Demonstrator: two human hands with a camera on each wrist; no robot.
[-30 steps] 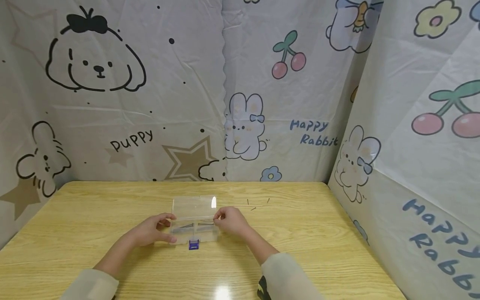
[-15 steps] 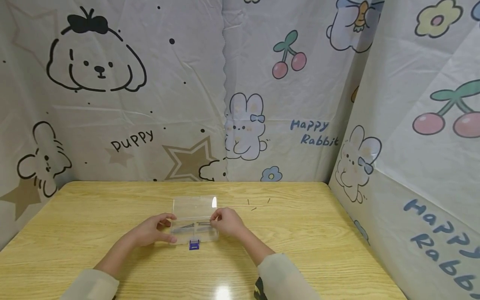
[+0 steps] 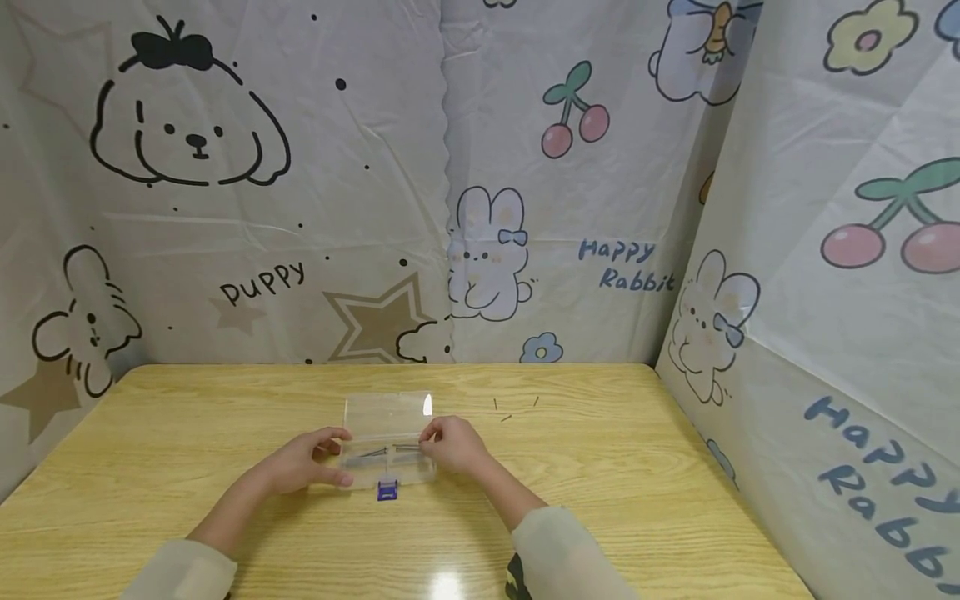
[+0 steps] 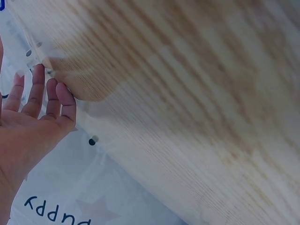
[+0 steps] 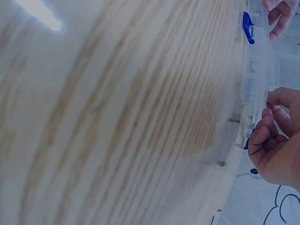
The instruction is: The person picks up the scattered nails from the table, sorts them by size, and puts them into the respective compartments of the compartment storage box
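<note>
Left hand [image 3: 300,460] grips clear box [image 3: 366,476]; right hand [image 3: 456,442] curled there — hold unclear — head view, not left wrist, spots 3 dark pins [image 3: 506,417], far and right.

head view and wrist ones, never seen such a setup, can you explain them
No machine here, just a person working bare-handed. The wide picture comes from a head camera, the others from cameras on the left and right wrists. On the wooden table sits an open clear box with a blue clasp and thin dark rods inside; three short dark pieces lie behind it to the right. The left grip holds the box's left end. The right grip is at its right end; whether it holds anything is too small to tell.
</note>
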